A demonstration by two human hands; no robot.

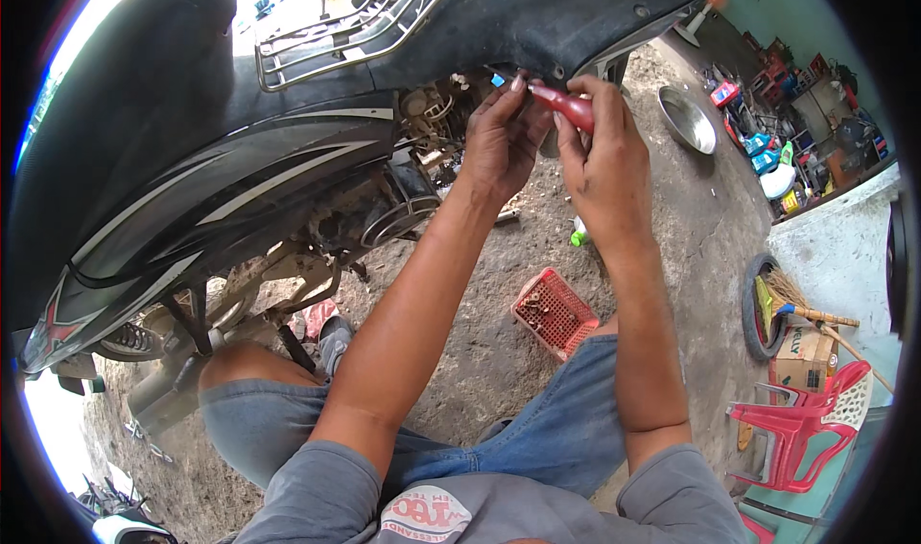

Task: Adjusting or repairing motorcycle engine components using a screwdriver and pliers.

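A motorbike [278,165] with dark body panels stands along my left and across the front. At the lower edge of its front panel, my right hand [611,160] is closed round the red handle of a screwdriver [568,106], which points left toward my other hand. My left hand [499,146] has its thumb and fingers pinched together just beyond the handle's narrow end. What it pinches is too small and covered to make out. A small blue piece [498,81] shows beside the left fingertips, under the panel. Exposed engine parts [427,112] lie left of that hand.
On the rough floor between my knees sits a red plastic basket [556,314] holding small parts. A metal basin [687,120] lies farther right. Bottles and tools [767,151] crowd the right wall. Nearer are a tyre [758,304], a broom [791,295] and a red chair [806,429].
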